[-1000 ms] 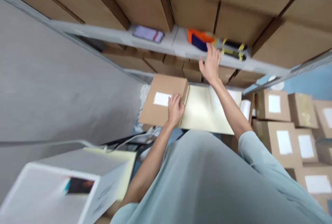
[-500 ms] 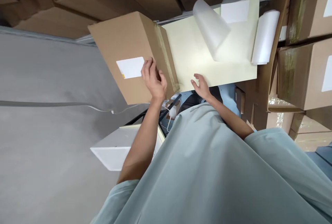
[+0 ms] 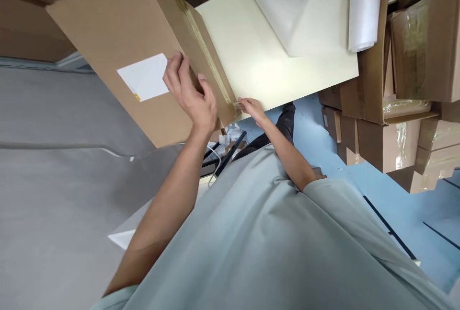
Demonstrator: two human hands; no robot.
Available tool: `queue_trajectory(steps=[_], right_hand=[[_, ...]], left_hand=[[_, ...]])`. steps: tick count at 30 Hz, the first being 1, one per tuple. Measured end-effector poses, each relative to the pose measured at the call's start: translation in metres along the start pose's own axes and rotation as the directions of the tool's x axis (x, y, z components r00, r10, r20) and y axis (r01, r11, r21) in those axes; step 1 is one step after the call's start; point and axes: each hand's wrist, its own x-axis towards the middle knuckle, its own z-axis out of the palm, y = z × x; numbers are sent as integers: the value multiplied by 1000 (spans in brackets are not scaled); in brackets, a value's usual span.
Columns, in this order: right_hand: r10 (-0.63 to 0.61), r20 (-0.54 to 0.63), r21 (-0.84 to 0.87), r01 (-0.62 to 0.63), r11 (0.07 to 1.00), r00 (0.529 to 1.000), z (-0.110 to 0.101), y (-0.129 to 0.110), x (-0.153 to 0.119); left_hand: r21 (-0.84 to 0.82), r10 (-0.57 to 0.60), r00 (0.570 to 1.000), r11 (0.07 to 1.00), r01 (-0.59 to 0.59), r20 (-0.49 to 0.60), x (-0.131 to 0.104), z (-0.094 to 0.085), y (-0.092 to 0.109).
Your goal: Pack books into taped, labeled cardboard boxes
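A taped cardboard box (image 3: 118, 27) with a white label (image 3: 143, 77) stands tilted in view at the left end of a cream tabletop (image 3: 262, 70). My left hand (image 3: 192, 92) lies across its upper edge, fingers curled on the labelled face and thumb toward the taped side. A strip of clear packing tape (image 3: 206, 56) runs down that side to the near corner. There, my right hand (image 3: 253, 109) pinches the loose-looking end of the tape between thumb and fingers.
Foam wrap (image 3: 276, 8) is partly unrolled on the tabletop, with a white roll (image 3: 365, 8) to its right. Cardboard boxes (image 3: 427, 51) are stacked at right. A cable (image 3: 64, 146) crosses the grey surface at left; a white panel (image 3: 124, 238) lies below.
My right hand has moved left from over the tabletop to the box's near corner, its fingers now closed on the tape end. My left hand stays on the box. The view has shifted closer.
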Motion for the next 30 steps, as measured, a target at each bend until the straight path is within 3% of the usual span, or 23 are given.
queue_trajectory(steps=[3, 8, 18, 22, 25, 30], right_hand=[[-19, -22, 139, 22, 990, 1000, -1, 2, -3], [-19, 7, 307, 16, 952, 1000, -10, 5, -17], [-113, -60, 364, 127, 923, 992, -9, 15, -31], [-191, -94, 309, 211, 927, 977, -2, 11, -26], [-231, -115, 245, 253, 936, 966, 6, 3, -20], [-281, -96, 287, 297, 911, 955, 20, -7, -5]], left_hand=[[49, 86, 995, 995, -84, -40, 1, 2, -2], [23, 78, 997, 997, -78, -5, 0, 1, -2], [16, 103, 995, 995, -103, 3, 0, 6, -7], [38, 100, 995, 994, -100, 10, 1, 8, -11], [16, 115, 990, 993, -117, 80, 2, 8, -13], [-4, 173, 977, 985, -174, 125, 2, 8, -17]])
